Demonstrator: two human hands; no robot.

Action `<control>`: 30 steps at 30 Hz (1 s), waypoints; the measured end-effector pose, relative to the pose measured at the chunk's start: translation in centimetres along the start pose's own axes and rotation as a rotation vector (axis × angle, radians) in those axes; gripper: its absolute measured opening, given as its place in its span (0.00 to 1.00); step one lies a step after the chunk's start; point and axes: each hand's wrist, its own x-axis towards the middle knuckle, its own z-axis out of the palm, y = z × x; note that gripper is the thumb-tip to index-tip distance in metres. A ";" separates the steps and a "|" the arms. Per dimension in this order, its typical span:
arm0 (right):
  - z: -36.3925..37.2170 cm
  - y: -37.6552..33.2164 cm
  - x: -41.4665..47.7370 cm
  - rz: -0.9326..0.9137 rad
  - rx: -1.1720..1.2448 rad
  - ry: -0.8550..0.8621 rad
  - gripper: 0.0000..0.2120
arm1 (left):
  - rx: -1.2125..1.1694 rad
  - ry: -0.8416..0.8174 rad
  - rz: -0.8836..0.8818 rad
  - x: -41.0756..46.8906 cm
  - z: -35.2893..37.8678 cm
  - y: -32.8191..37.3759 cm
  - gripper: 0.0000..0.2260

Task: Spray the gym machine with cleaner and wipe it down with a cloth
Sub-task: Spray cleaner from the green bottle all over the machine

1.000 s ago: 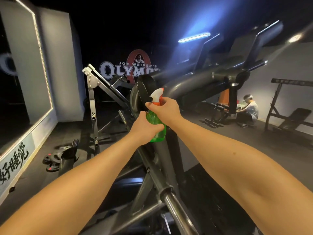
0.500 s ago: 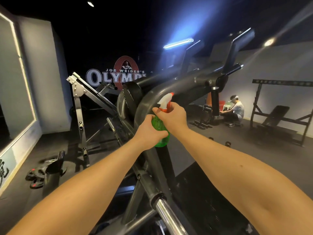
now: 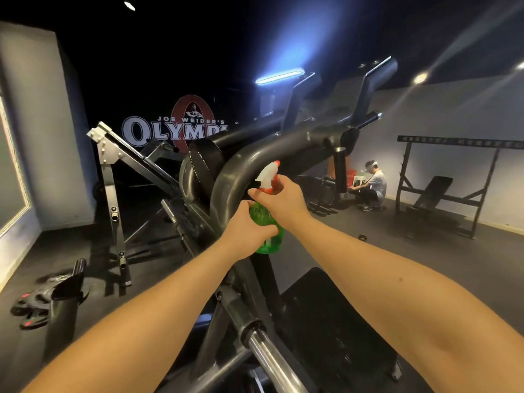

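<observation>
My left hand (image 3: 246, 225) clasps the green spray bottle (image 3: 270, 241) to steady it, while my right hand (image 3: 287, 201) has its fingers curled round the trigger neck, nozzle beside the machine's curved tube (image 3: 235, 168).

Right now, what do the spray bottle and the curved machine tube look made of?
The spray bottle: likely plastic, translucent green body, white-and-red trigger head. The curved machine tube: looks like painted or coated metal, dark grey, glossy highlights along the bend.

Seated person (image 3: 373, 186), bench (image 3: 433, 194), wall logo (image 3: 173, 131)
</observation>
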 end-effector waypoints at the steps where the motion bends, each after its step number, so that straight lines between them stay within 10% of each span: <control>1: 0.6 0.4 -0.6 0.011 0.003 -0.015 0.20 | -0.006 -0.004 -0.019 -0.6 -0.2 -0.7 0.29; 30: 17.5 15.7 -21.8 0.358 -0.130 -0.496 0.15 | -0.021 -0.071 -0.626 -22.0 -0.2 -23.4 0.34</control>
